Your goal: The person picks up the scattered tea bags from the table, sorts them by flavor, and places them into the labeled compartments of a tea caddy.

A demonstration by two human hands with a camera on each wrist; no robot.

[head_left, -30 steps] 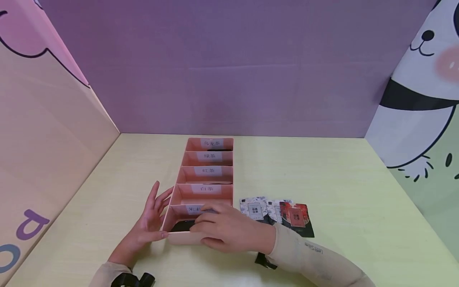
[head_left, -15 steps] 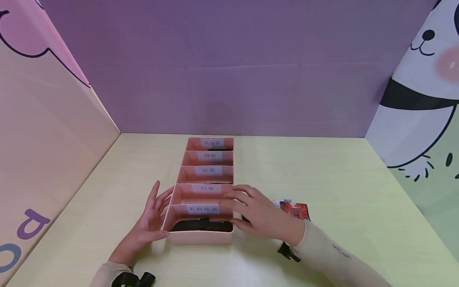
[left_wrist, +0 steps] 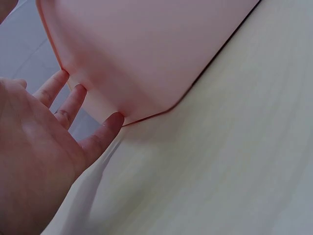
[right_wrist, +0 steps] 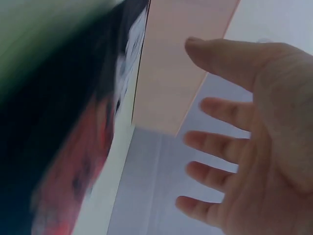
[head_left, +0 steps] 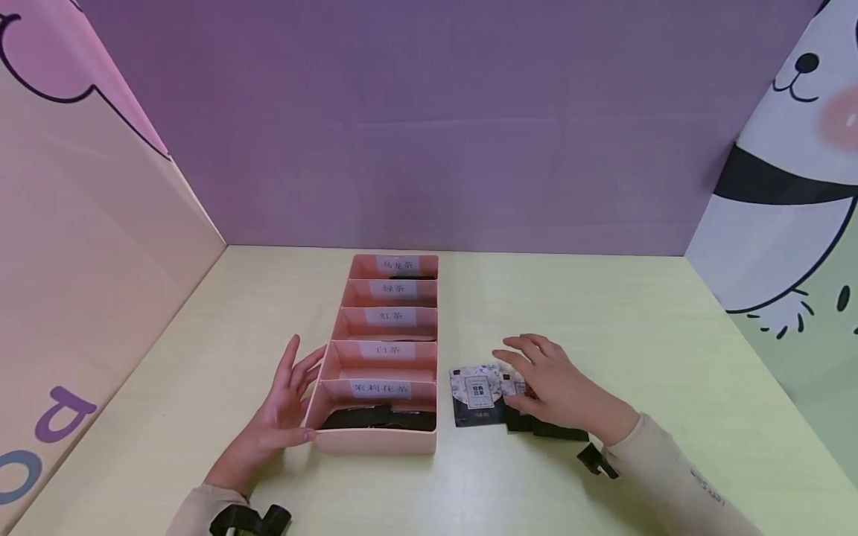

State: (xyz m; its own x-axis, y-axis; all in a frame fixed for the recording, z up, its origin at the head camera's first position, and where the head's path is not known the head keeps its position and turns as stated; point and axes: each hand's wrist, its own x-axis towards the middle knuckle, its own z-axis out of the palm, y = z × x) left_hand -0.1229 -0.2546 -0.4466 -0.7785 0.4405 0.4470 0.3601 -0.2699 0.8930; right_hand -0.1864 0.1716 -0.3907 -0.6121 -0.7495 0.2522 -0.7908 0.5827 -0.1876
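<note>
A pink divided box (head_left: pixel 375 444) with labelled compartments stands left of centre in the head view. Black packets (head_left: pixel 378 418) lie in its nearest compartment. Fingers spread, my left hand (head_left: pixel 284 409) touches the box's left side; in the left wrist view its fingertips (left_wrist: pixel 115 119) meet the pink wall. My right hand (head_left: pixel 556 383) hovers over flat tea sachets to the right of the box, holding nothing, its fingers apart. One white-and-black sachet (head_left: pixel 477 394) shows plainly; another white-topped one (head_left: pixel 512 383) is partly covered by the hand. A red-and-black sachet (right_wrist: pixel 80 171) appears blurred in the right wrist view.
The pale wooden table (head_left: pixel 603 313) ends at a purple back wall (head_left: pixel 429 134), with printed panels on both sides. A black strap mount (head_left: pixel 596 460) sits on the right wrist, another (head_left: pixel 248 519) on the left.
My right hand has left the box's nearest compartment and moved right, over the sachets. Black packets in that compartment are now uncovered. The left hand has stayed against the box.
</note>
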